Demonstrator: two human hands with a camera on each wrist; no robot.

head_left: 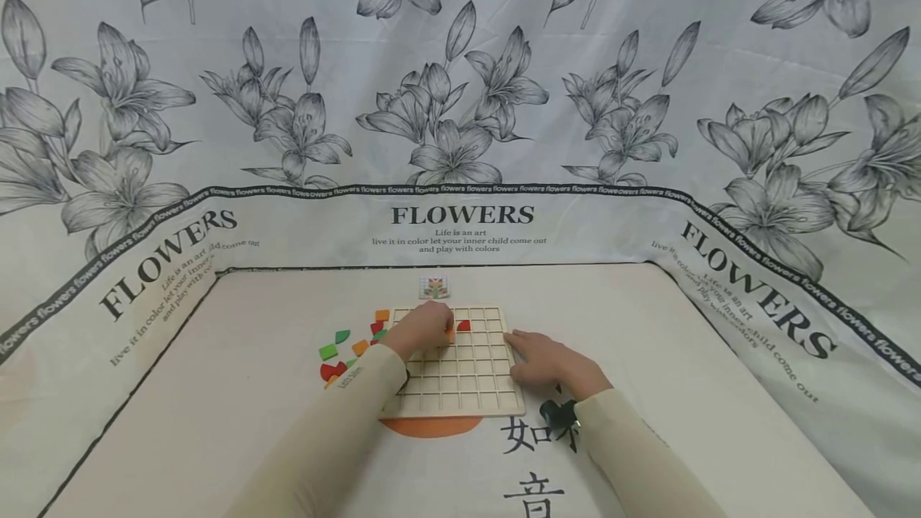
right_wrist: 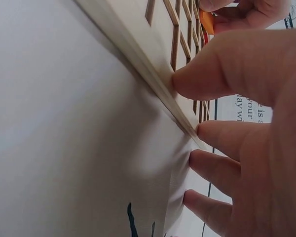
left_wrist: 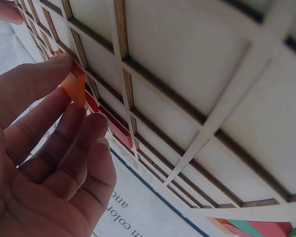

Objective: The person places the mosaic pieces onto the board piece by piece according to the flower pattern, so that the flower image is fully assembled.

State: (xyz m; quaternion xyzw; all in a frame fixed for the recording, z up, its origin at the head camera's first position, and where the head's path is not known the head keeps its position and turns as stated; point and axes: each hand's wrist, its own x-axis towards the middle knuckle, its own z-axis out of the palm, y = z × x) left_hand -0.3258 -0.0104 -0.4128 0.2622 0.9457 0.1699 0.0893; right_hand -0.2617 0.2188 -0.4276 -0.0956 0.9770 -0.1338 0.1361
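Note:
My left hand [head_left: 426, 328] is over the upper part of a wooden grid board [head_left: 460, 402]. Between thumb and forefinger it pinches an orange block [left_wrist: 76, 89], held at the grid slats; the other fingers curl loosely below. Beside this block, red pieces [left_wrist: 119, 129] sit in the grid, and a red quarter-round piece [head_left: 464, 326] shows in the head view. At the board's right edge rests my right hand [head_left: 543, 360], its thumb on the frame and its fingers [right_wrist: 217, 170] spread along the side, gripping nothing.
Left of the board lie several loose coloured blocks, among them a green square [head_left: 328, 352], an orange square [head_left: 382, 316] and red pieces [head_left: 332, 371]. A small flower pattern card [head_left: 435, 288] lies behind the board. A printed cloth covers the table and rises as walls.

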